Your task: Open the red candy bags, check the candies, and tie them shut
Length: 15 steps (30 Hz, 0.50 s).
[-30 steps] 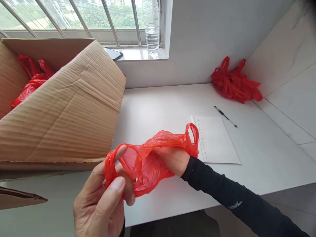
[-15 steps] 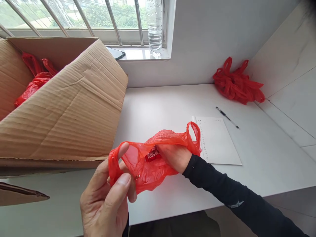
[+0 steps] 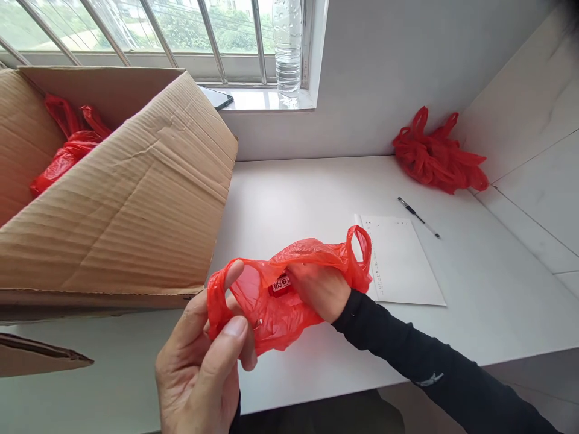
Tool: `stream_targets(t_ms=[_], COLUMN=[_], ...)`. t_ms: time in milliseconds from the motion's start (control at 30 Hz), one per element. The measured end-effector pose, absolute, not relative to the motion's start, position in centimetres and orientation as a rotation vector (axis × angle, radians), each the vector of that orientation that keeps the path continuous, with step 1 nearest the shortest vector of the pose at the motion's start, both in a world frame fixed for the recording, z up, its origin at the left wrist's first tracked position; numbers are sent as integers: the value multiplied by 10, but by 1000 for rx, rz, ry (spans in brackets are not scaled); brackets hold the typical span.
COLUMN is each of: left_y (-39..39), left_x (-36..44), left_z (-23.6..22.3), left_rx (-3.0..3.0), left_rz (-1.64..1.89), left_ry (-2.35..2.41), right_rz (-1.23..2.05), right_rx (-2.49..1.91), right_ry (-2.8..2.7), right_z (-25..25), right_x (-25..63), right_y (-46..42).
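- left hand [image 3: 203, 367]: fingers curled through one handle loop of the thin, translucent red plastic bag [image 3: 283, 328], thumb against them; that side of the mouth is held open.
- right hand [image 3: 323, 289]: inside the bag up to about the wrist. fingertips hidden, can't tell whether it's gripping.
- small dark-red item with pale printed characters [image 3: 280, 286]: in the bag, just beside the right hand.
- bag: above the white tabletop [image 3: 280, 193], right of the open brown cardboard box [image 3: 149, 199]; its far handle loop overlaps the white written-on paper pad [image 3: 407, 262] in view.
- step, my read: reaching into the bag.
- next move calls for: mouth kept wide, light pull, film easily snags.
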<state>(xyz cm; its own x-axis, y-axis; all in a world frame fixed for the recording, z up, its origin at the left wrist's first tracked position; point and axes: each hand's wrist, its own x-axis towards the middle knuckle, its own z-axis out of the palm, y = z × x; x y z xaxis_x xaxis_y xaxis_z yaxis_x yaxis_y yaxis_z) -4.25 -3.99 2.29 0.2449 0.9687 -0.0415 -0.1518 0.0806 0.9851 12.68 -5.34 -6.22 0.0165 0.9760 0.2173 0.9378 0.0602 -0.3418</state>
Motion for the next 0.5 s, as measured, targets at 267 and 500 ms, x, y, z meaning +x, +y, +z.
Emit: stream_targets(t_ms=[267,500], left_y=[-40,-40], left_x=[-43,-48], left_z=[24,21], left_rx=[1124,1136], left_rz=[1044,1053], left_ry=[962,942], right_rz=[231,286], right_rx=[-1874,-1812], right_ry=[-2055,-2048], right_z=[-70,-61], right_x=[121,127], right_y=[-55,-57])
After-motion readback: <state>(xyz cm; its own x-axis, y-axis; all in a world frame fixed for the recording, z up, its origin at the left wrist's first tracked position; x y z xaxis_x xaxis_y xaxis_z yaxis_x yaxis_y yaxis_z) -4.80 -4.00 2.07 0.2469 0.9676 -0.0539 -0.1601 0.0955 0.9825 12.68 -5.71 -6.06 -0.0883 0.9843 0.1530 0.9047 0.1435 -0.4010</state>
